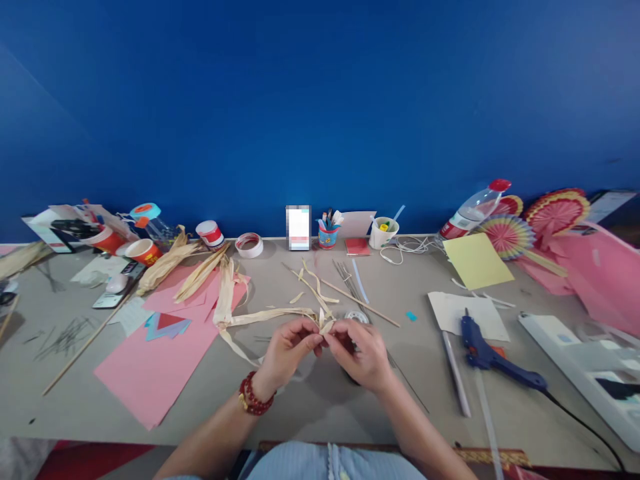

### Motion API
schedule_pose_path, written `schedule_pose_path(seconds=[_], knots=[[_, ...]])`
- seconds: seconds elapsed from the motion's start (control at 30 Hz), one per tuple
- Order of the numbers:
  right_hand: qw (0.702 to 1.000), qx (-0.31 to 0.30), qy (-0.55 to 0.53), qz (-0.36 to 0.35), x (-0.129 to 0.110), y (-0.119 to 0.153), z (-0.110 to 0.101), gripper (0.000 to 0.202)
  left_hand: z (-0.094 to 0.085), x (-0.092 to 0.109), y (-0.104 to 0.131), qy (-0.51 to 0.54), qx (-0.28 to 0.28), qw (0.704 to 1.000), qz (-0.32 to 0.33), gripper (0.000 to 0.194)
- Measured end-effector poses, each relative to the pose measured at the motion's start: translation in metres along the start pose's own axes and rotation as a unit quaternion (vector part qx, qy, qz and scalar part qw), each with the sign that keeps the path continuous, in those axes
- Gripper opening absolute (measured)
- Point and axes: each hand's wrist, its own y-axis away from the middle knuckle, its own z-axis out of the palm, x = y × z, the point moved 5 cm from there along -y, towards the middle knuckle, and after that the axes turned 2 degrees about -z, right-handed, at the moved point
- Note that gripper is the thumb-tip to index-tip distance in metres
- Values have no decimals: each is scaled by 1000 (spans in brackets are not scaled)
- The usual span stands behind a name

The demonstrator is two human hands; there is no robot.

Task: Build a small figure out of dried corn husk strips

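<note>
A small pale piece of dried corn husk (327,327) is pinched between both hands at the middle of the table. My left hand (293,350), with a red bead bracelet at the wrist, has thumb and fingertips closed on it. From the other side my right hand (361,353) grips it the same way, fingertips close to those of the left. A long husk strip (273,315) runs left from near the hands to more husk (225,297). Partly hidden behind my right hand is a round roll (357,317). Thin husk strips (313,283) lie just beyond.
Pink paper sheets (160,370) lie at left, with dried husks (167,270) behind. Wooden sticks (360,302) and wires rest past the hands. A blue glue gun (477,347) with a black cord, a power strip (575,367) and a tilted bottle (473,210) are at right.
</note>
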Motion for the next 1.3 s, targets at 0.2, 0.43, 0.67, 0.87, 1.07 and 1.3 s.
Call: schedule_pose_path(seconds=[0.2,0.43,0.67,0.87,1.07,1.3], knots=[[999,25,-29,18,-3,3,0,8,0,4,1,-40,6,999,26,24],[996,54,-52,54,-6,6,1,9,0,2,3,-66,13,997,48,19],[998,58,-17,5,-12,4,0,13,1,3,4,-75,7,996,52,20],[998,65,-6,-4,-11,6,1,11,-1,2,4,-79,6,995,56,18],[996,95,-2,-5,-17,4,-4,12,-1,6,4,-107,3,989,103,14],[997,73,1,8,-18,5,-6,14,-1,9,5,-141,15,979,145,11]])
